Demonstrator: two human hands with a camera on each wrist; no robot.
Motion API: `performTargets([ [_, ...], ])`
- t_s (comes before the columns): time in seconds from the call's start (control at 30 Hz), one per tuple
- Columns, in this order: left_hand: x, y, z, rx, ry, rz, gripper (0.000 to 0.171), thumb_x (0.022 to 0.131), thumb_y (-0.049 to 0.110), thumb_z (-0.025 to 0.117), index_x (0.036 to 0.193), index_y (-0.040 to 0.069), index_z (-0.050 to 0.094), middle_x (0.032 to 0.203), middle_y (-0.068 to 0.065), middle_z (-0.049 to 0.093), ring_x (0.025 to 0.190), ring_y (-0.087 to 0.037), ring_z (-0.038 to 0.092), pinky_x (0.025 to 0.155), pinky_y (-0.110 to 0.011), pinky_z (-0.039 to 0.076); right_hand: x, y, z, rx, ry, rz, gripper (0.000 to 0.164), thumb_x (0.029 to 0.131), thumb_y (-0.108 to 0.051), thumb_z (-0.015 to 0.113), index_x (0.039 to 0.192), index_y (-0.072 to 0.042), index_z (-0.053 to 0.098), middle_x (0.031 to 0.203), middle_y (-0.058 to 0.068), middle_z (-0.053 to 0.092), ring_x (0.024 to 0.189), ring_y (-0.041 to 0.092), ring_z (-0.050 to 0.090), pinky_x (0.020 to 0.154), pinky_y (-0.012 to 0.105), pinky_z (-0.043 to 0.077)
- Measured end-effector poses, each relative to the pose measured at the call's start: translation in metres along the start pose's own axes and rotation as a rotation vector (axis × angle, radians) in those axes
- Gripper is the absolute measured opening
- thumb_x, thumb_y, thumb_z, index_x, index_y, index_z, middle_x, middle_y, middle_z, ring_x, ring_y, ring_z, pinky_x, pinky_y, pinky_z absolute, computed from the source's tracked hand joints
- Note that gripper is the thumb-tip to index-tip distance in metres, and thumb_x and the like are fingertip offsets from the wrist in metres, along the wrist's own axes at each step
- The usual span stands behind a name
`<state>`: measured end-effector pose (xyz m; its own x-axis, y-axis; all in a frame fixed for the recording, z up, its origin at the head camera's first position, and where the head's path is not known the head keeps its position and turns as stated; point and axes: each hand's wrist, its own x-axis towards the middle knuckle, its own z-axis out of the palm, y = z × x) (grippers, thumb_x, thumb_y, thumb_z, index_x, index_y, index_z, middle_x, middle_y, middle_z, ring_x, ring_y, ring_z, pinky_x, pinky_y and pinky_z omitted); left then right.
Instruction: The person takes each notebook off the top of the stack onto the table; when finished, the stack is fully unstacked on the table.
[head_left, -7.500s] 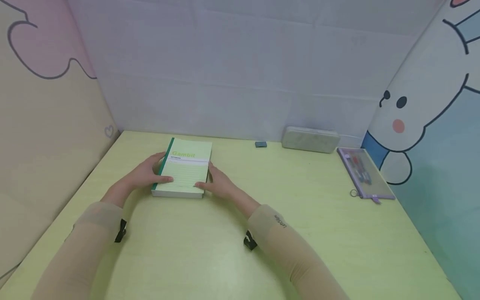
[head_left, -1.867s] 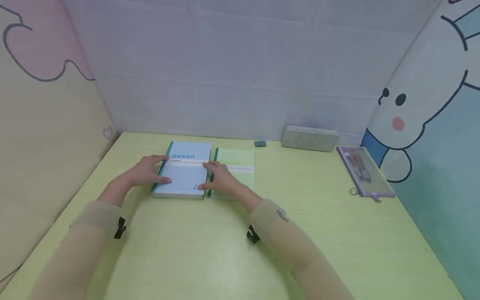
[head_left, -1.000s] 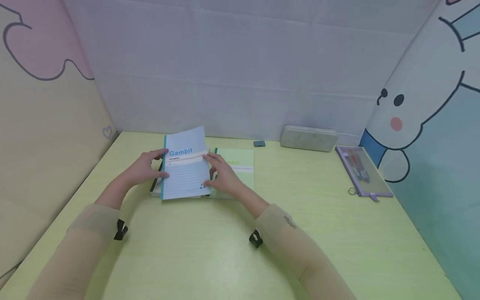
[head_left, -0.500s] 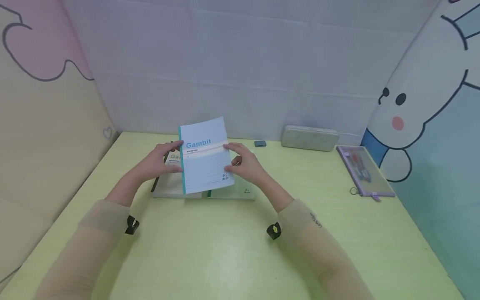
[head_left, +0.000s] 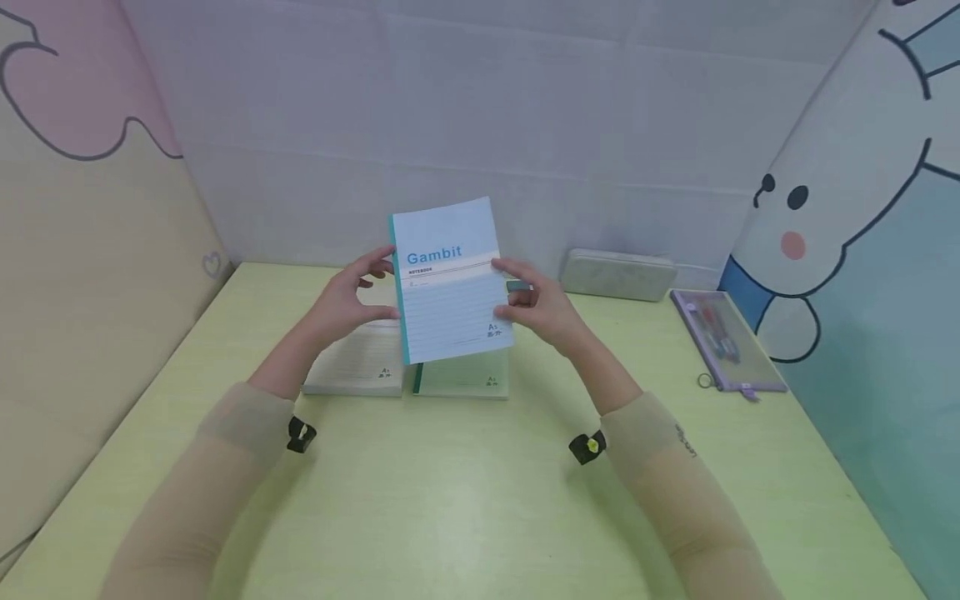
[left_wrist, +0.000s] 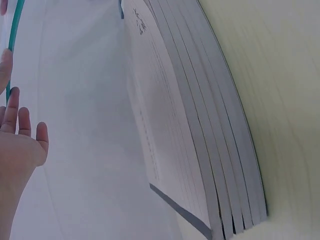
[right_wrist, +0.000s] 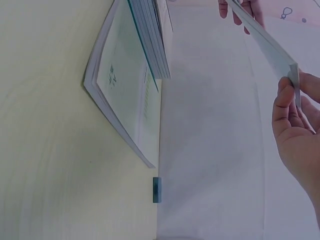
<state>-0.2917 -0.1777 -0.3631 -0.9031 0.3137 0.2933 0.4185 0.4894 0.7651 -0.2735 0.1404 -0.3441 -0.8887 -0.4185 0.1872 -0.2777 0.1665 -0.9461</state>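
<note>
Holding the spine: left hand (head_left: 341,302) is clamped on the teal spine (head_left: 400,290) of the blue book (head_left: 453,287), thumb and fingertips together on it; a light, steady pinch should serve, as squeezing hard may crease the cover.
White stack: the white books (head_left: 356,358) lie flat below the left hand (several layers, by the left wrist view); best to give their edges room.
Blue book: up in the air between the hands, cover towards the person, top right corner tipped high; it looks thin and bendy, so a gentle outward pull from both sides probably holds it flat.
Green book: lies on the table (head_left: 465,483) just beside the stack; the green book (head_left: 465,375) sits partly behind the blue one in the head view, apart from it.
Free edge: right hand (head_left: 543,310) pinches it, thumb and fingers clamped; matching the left's height would level the book.
Far right: case (head_left: 618,275), then pouch (head_left: 727,337), both well apart.
</note>
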Motion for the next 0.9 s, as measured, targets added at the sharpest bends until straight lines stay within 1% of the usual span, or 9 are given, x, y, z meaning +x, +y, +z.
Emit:
performTargets([
  [0.1, 0.006, 0.007, 0.008, -0.037, 0.004, 0.001, 0.089, 0.073, 0.015, 0.082, 0.147, 0.023, 0.033, 0.122, -0.007, 0.058, 0.117, -0.023, 0.043, 0.100, -0.043, 0.033, -0.006, -0.003, -0.012, 0.000, -0.001, 0.007, 0.069, 0.083, 0.003, 0.067, 0.144, -0.015, 0.040, 0.139, 0.007, 0.040, 0.086, 0.013, 0.059, 0.075, 0.020, 0.051],
  [0.2, 0.013, 0.013, 0.016, -0.061, -0.004, 0.009, 0.085, 0.075, 0.014, 0.081, 0.146, 0.024, 0.035, 0.115, -0.005, 0.060, 0.114, -0.023, 0.045, 0.101, -0.043, 0.032, -0.013, -0.004, -0.023, -0.020, 0.011, 0.011, 0.070, 0.083, 0.002, 0.068, 0.144, -0.016, 0.040, 0.140, 0.005, 0.038, 0.084, 0.013, 0.059, 0.074, 0.020, 0.051],
  [0.3, 0.019, 0.020, 0.026, -0.061, -0.030, 0.027, 0.082, 0.076, 0.015, 0.079, 0.145, 0.023, 0.036, 0.113, -0.004, 0.061, 0.114, -0.023, 0.045, 0.101, -0.044, 0.033, -0.020, -0.003, -0.036, -0.062, 0.020, 0.012, 0.070, 0.083, -0.001, 0.070, 0.145, -0.017, 0.039, 0.141, 0.006, 0.038, 0.083, 0.013, 0.059, 0.074, 0.020, 0.050],
  [0.43, 0.027, 0.029, 0.042, -0.045, -0.088, 0.044, 0.077, 0.079, 0.018, 0.077, 0.145, 0.022, 0.037, 0.117, -0.002, 0.058, 0.117, -0.021, 0.043, 0.102, -0.045, 0.033, -0.030, 0.000, -0.054, -0.162, 0.032, 0.006, 0.070, 0.083, -0.005, 0.071, 0.145, -0.015, 0.039, 0.144, 0.006, 0.036, 0.087, 0.013, 0.058, 0.076, 0.019, 0.049],
  [0.57, 0.034, 0.036, 0.059, -0.043, -0.138, 0.042, 0.077, 0.080, 0.023, 0.076, 0.146, 0.021, 0.036, 0.120, -0.001, 0.056, 0.120, -0.020, 0.041, 0.102, -0.044, 0.033, -0.038, 0.005, -0.070, -0.297, 0.042, -0.037, 0.069, 0.083, -0.005, 0.071, 0.144, -0.008, 0.038, 0.148, 0.010, 0.032, 0.091, 0.018, 0.054, 0.078, 0.021, 0.049],
  [0.67, 0.040, 0.042, 0.073, -0.051, -0.166, 0.040, 0.079, 0.079, 0.026, 0.077, 0.146, 0.020, 0.035, 0.121, -0.002, 0.055, 0.120, -0.021, 0.040, 0.102, -0.045, 0.033, -0.044, 0.010, -0.080, -0.386, 0.048, -0.046, 0.070, 0.082, -0.007, 0.072, 0.144, -0.007, 0.038, 0.147, 0.011, 0.032, 0.094, 0.023, 0.050, 0.075, 0.022, 0.048],
  [0.8, 0.046, 0.048, 0.091, -0.031, -0.194, 0.033, 0.082, 0.078, 0.029, 0.078, 0.146, 0.018, 0.035, 0.121, -0.003, 0.054, 0.122, -0.025, 0.039, 0.104, -0.048, 0.031, -0.052, 0.017, -0.091, -0.475, 0.048, -0.018, 0.072, 0.082, -0.012, 0.074, 0.144, -0.009, 0.038, 0.143, 0.011, 0.035, 0.096, 0.026, 0.047, 0.071, 0.023, 0.045],
  [0.9, 0.051, 0.050, 0.106, 0.013, -0.204, 0.014, 0.082, 0.078, 0.031, 0.078, 0.146, 0.016, 0.036, 0.119, -0.001, 0.056, 0.123, -0.025, 0.040, 0.105, -0.047, 0.032, -0.058, 0.023, -0.098, -0.507, 0.044, 0.021, 0.072, 0.082, -0.013, 0.074, 0.144, -0.007, 0.037, 0.140, 0.014, 0.036, 0.097, 0.029, 0.046, 0.069, 0.023, 0.044],
])
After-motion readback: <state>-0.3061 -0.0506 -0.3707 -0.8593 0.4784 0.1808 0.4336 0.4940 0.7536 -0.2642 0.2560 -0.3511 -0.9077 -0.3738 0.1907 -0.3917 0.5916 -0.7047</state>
